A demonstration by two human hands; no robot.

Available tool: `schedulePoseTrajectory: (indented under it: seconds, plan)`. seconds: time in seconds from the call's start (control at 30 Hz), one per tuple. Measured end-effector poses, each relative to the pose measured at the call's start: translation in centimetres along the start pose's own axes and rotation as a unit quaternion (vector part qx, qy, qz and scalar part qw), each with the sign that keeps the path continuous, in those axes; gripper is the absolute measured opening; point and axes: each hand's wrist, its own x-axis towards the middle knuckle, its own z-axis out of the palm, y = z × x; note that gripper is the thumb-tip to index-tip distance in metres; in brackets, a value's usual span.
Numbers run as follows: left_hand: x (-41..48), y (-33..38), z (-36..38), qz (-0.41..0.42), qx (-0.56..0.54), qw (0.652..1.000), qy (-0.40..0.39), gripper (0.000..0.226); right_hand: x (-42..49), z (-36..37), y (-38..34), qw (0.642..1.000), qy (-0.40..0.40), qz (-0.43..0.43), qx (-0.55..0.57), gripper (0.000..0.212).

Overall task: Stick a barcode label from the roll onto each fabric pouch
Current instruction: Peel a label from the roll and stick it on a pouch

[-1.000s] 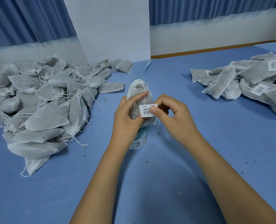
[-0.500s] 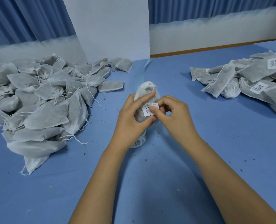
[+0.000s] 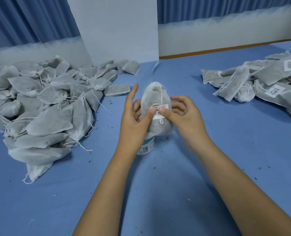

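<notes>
Two hands clasp one pouch (image 3: 152, 95). At nine o'clock, the unlabelled heap (image 3: 39, 108). At centre, left hand (image 3: 132, 120) and right hand (image 3: 187, 116) pinch the pouch, thumbs on the label (image 3: 159, 115), the roll (image 3: 145, 148) at its six o'clock. I'd smooth outward to the edges, minding the drawstring (image 3: 161, 96) across it. At two o'clock, the labelled heap (image 3: 260, 82).

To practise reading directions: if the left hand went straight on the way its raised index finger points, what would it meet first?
Probably the stray pouch at the foot of the white board; the table before it looks free. Depth is unclear: the left hand may pass over it.
</notes>
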Motion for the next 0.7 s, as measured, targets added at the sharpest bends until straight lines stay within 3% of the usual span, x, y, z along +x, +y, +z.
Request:
schedulePoseTrajectory:
  seconds: [0.1, 0.2, 0.3, 0.47, 0.6, 0.7]
  plan:
    - [0.2, -0.2, 0.2, -0.044, -0.011, 0.998, 0.051, 0.033, -0.4, 0.3, 0.1, 0.999, -0.026, -0.02, 0.021, 0.01]
    - [0.2, -0.6, 0.1, -0.052, 0.01, 0.996, 0.077, 0.021, -0.3, 0.4, 0.3, 0.999, -0.017, -0.042, -0.001, 0.017]
    - [0.3, -0.7, 0.1, -0.063, 0.022, 0.995, 0.08, 0.028, -0.2, 0.4, 0.6, 0.999, -0.001, -0.041, -0.004, 0.023]
    - [0.4, -0.6, 0.2, -0.163, 0.069, 0.984, -0.014, 0.043, 0.1, -0.1, 0.7, 0.998, 0.044, -0.049, -0.011, 0.017]
    - [0.7, 0.0, 0.3, -0.153, 0.074, 0.985, 0.014, 0.042, -0.3, -1.0, 0.5, 0.999, 0.028, 0.007, 0.02, 0.006]
    - [0.6, 0.1, 2.6, -0.172, 0.04, 0.984, 0.003, 0.041, -0.9, -2.8, 0.2, 0.997, 0.072, 0.009, 0.015, 0.006]
